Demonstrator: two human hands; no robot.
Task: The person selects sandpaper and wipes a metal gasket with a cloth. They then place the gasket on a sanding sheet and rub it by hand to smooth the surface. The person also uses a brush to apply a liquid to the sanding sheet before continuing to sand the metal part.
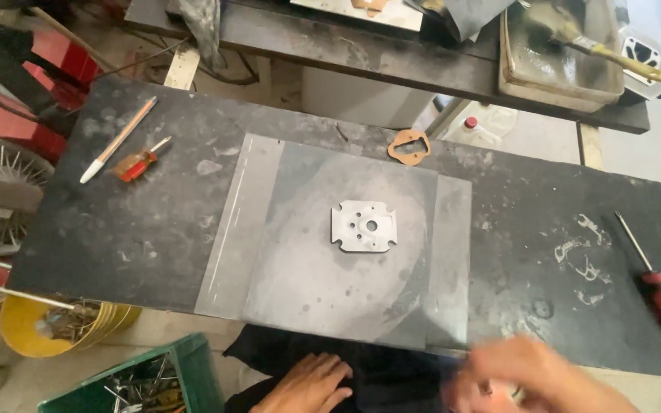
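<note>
Both hands hover low at the bench's (116, 245) near edge, left hand (307, 386) flat and empty, right hand (533, 378) too blurred to read, well short of the square grey metal plate (363, 226) lying on the glass sheet (300, 283).

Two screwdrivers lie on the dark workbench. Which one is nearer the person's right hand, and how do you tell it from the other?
The large red-handled screwdriver at the bench's right end, near the blurred right hand. The other screwdriver is small, orange-handled, far left beside a white pen.

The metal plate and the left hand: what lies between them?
In the head view, only the grey sheet lies between the metal plate and the left hand.
</note>
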